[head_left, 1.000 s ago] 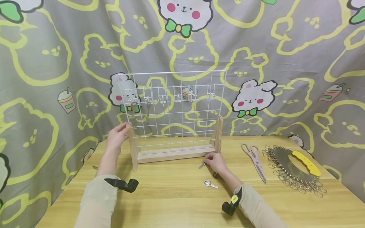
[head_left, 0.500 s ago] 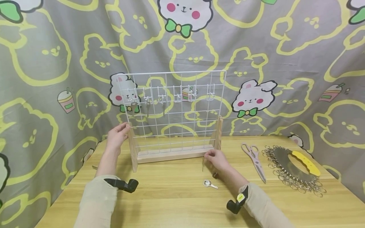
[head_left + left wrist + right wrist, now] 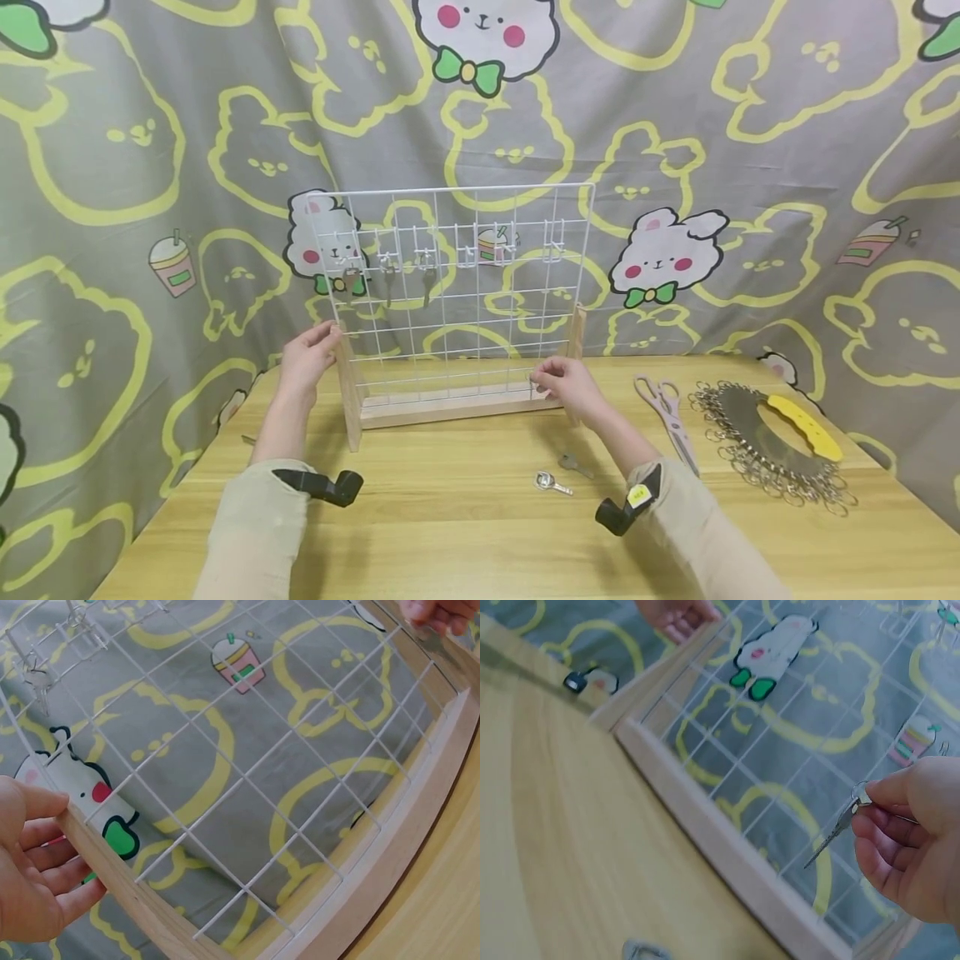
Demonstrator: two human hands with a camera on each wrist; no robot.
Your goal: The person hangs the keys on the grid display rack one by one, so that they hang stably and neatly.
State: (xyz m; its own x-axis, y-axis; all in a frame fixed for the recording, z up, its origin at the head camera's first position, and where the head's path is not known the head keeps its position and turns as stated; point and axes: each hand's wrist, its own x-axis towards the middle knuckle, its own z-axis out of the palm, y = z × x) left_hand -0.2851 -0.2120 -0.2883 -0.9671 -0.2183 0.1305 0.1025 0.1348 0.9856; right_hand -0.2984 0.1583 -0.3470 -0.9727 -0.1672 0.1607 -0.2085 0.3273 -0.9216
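Note:
A white wire grid rack stands on a wooden base, its several hooks in a row near the top. Keys hang from some hooks on the left. My left hand holds the top of the left wooden upright, thumb at its tip. My right hand pinches a key by its head and ring, blade pointing down, in front of the grid's lower right. Two more keys lie on the table below it, a silver one and a darker one.
Pale scissors lie to the right of the rack. Beyond them sits a yellow-handled plate fringed with many metal rings. A patterned grey curtain hangs behind the wooden table. Part of a dark object shows beside my left forearm.
My right hand has risen from near the tabletop with the key, up to the grid's lower right. The darker key beneath it now shows fully. My left hand stays on the upright.

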